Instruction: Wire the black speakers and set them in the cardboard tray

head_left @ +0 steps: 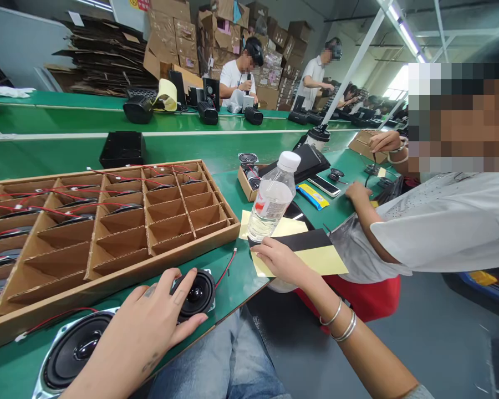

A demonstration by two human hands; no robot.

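Opens over bare table (246, 277) between speaker wire (224, 271) and right hand (280, 257) | meets front wall of tray (199, 247) at left | drops freely into unfilled right-side cells (164, 213) | runs into standing bottle (271, 200) just past right hand | stops farther right at neighbour's forearm (375, 230)

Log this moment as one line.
left hand: holding small speaker | right hand: touching yellow sheet | large speaker: on green table | divided box: partly filled

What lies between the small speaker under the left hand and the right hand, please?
In the head view, a red wire with a white plug lies there on the green table.
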